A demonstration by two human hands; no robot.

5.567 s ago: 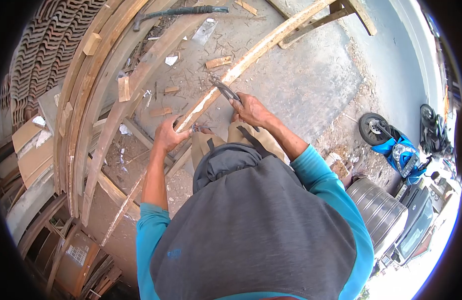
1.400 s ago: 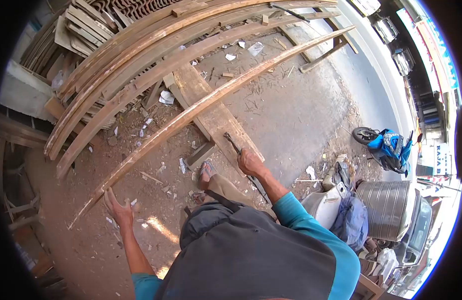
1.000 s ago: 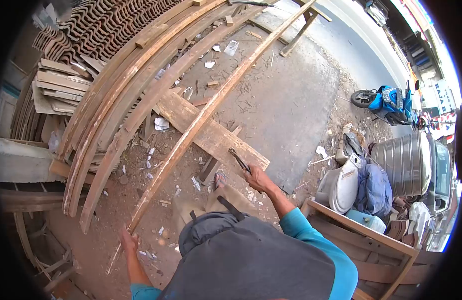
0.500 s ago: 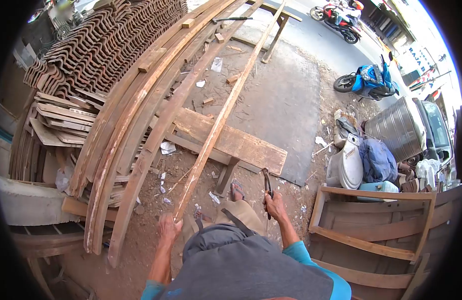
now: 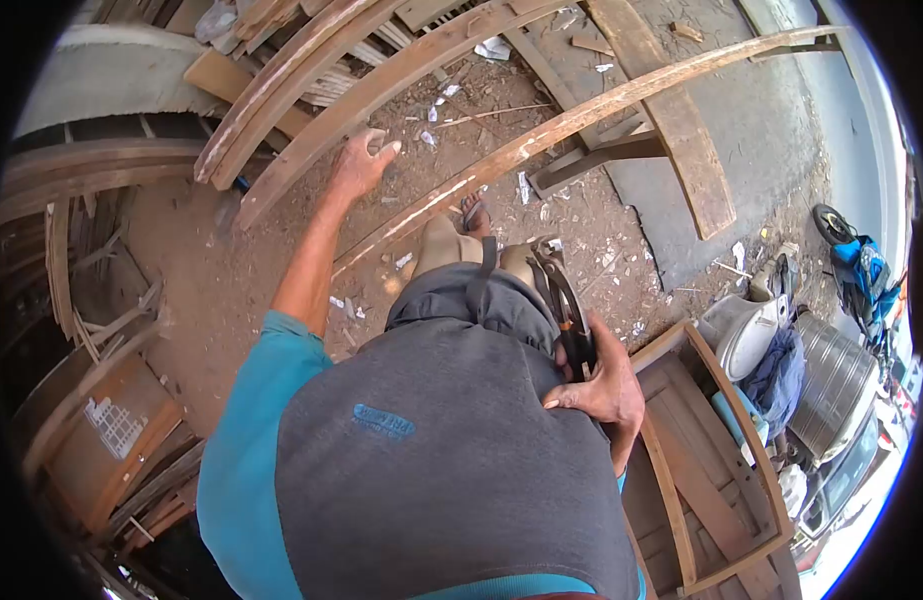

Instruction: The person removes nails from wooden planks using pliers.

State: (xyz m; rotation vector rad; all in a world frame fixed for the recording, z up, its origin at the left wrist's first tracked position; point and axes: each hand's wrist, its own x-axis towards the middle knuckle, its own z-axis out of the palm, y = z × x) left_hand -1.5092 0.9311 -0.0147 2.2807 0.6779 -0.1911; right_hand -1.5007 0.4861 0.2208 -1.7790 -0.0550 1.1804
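Observation:
My left hand (image 5: 363,165) is beside the lower end of a curved wooden beam (image 5: 381,90), its fingers apart and nothing seen in them. Close to my right hip, my right hand (image 5: 603,382) is closed around the dark handles of pincers (image 5: 559,290), whose jaws point up and away from me. A long narrow wooden strip (image 5: 581,118) runs from beside my left forearm to the upper right, across a wide plank (image 5: 681,140). Neither hand touches the strip.
More curved beams (image 5: 301,75) lie at the upper left. A wooden frame (image 5: 671,480) leans at the lower right, near a white toilet bowl (image 5: 746,335), a metal drum (image 5: 831,385) and a blue motorcycle (image 5: 866,270). Paper scraps and wood bits litter the dirt floor.
My left hand has let go of the strip and moved up and away. The pincers have come back towards my right hip in my right hand. The view has turned leftward.

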